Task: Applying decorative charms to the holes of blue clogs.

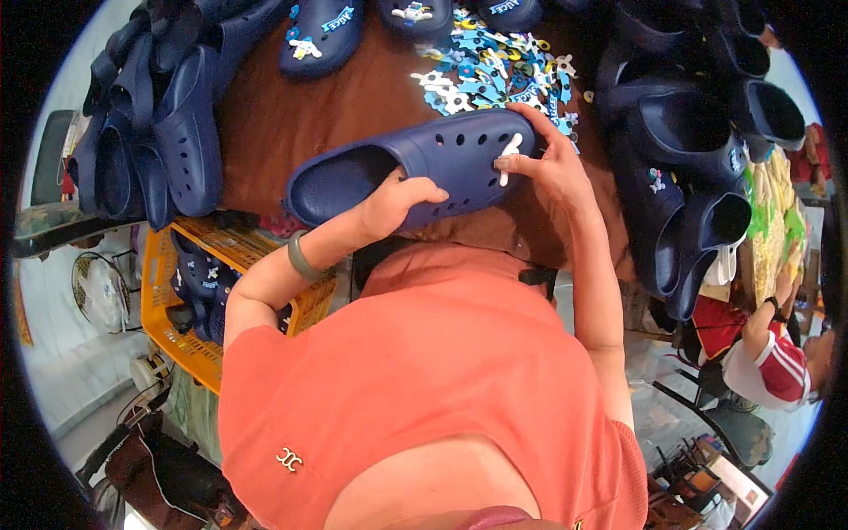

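A navy foam clog lies on its side to me across the near edge of the brown-covered table, its toe to the right and its opening to the left. My left hand is closed on its near side, thumb on the upper and the fingers partly hidden in the opening. At the toe, my right hand has its thumb pressed on a white shoe charm, with its fingers around the far side. Beyond the toe a heap of loose blue, white and yellow charms is spread.
Navy clogs are piled at the left, and more clogs at the right. A clog with charms lies at the far edge. Below left is an orange crate holding decorated clogs. At the right sits another person beside yellow-green bags.
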Tool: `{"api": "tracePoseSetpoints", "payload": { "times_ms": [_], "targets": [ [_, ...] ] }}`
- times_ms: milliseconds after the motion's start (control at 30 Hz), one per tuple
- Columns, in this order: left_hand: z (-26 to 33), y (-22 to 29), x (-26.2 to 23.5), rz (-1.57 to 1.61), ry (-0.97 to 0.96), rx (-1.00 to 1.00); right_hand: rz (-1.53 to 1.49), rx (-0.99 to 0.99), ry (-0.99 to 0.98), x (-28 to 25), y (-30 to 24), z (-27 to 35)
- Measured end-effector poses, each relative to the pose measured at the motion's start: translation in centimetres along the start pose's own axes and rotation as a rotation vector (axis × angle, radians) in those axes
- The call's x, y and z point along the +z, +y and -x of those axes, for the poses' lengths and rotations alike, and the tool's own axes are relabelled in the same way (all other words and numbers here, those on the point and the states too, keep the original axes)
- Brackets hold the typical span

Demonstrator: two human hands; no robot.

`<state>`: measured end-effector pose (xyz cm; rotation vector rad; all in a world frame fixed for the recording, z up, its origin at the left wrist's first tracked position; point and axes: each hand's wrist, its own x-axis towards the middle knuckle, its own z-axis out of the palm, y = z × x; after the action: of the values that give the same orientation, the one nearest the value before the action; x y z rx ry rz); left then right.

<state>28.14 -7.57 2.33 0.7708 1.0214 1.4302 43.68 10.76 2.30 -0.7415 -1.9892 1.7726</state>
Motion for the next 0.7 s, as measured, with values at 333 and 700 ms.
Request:
{"api": "tracePoseSetpoints", "payload": {
  "times_ms": [333,700],
  "targets": [
    [-1.0,1.3,-0.8,-0.009,-0.014,-0.099,-0.224,-0.006,-0.031,-1.3,1.4,0.8],
    [-0.5,0.4,-1.3,-0.023,0.177,-0.098,0.092,-0.182,0.178,2.0,3.0,-0.1]
  ]
}}
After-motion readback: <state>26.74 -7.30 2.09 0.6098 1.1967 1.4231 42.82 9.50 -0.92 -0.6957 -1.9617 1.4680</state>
